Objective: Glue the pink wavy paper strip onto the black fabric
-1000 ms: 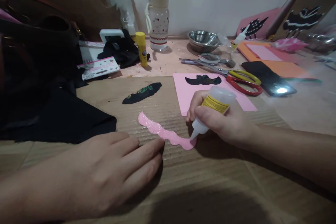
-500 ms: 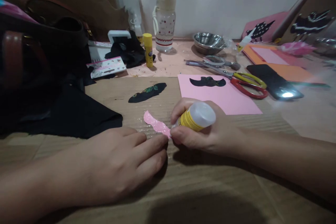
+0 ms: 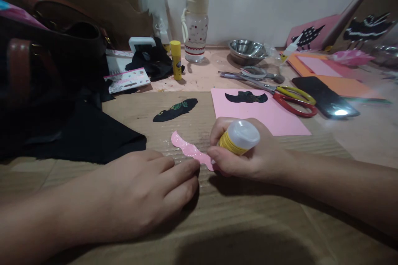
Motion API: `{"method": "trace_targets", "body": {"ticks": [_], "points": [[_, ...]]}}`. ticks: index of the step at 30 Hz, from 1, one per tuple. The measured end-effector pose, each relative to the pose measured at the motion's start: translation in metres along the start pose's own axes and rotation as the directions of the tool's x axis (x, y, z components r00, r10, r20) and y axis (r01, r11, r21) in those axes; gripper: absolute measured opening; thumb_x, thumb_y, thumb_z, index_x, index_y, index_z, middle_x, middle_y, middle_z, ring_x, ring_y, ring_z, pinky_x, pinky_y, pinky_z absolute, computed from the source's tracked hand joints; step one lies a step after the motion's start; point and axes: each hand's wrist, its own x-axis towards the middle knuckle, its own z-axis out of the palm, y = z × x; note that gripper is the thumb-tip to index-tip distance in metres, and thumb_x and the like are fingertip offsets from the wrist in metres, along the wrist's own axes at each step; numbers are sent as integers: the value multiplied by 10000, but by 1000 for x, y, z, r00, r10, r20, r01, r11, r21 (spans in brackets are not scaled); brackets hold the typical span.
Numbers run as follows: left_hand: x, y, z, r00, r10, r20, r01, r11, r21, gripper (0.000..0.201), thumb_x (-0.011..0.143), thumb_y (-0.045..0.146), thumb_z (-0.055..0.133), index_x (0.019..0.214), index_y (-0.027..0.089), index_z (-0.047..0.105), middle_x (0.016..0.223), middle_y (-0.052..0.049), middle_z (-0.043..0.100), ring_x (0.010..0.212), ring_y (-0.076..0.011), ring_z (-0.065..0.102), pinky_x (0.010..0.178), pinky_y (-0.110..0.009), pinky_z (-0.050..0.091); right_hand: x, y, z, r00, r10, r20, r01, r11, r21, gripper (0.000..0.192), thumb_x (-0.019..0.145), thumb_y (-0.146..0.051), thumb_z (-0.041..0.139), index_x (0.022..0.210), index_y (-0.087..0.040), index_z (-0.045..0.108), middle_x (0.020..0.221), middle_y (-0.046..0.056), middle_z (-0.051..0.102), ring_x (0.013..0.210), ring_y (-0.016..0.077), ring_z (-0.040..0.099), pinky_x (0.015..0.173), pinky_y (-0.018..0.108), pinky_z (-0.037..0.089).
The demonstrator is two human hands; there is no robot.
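Note:
A wavy pink paper cutout [image 3: 190,149] lies on the cardboard, its surface wet and shiny with glue toward the left end. My left hand [image 3: 155,190] rests palm down, fingers bent together, with fingertips pressing on the cutout's lower edge; its thumb is hidden. My right hand [image 3: 245,157] is closed around a clear glue bottle with a yellow label [image 3: 239,136]. The bottle is tilted, base up, nozzle down at the cutout's right end, which the fingers partly hide. Behind them lies a black cutout with green and gold glitter [image 3: 175,110].
Pink paper [image 3: 261,118] bears another black cutout [image 3: 245,97]. Red-and-yellow-handled scissors [image 3: 295,101] touch it, beside a phone [image 3: 325,97]. A glue stick [image 3: 175,60], bottle [image 3: 196,25] and metal bowl [image 3: 248,51] stand behind. Black cloth [image 3: 102,132] and a bag [image 3: 56,62] occupy the left.
My right hand has moved slightly right with the glue bottle along the pink cutout, uncovering more of its right part. My left hand stays nearly in place.

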Motion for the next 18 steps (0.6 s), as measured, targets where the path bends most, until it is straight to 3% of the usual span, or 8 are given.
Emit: {"method": "trace_targets", "body": {"ticks": [6,18], "points": [[-1,0,4,999,-5,-34,4,1000,-24,359,1044,74,296,1106,141,642,972,-64,710,626,-196,567,578,-358,471,2,1,4,996,-84,-8,84,993,78,230,838,-362,749,779,-176,627,663,-15,664,555,99,576,517,191,439],[0,1,2,1000,-11,0,11,1000,-8,357,1018,46,323,1143,138,645,1049,-73,730,661,-201,590,600,-360,479,-1,-1,1,998,-58,-18,56,993,-99,273,852,-379,691,698,-188,573,598,-17,631,518,105,546,491,215,388]]}}
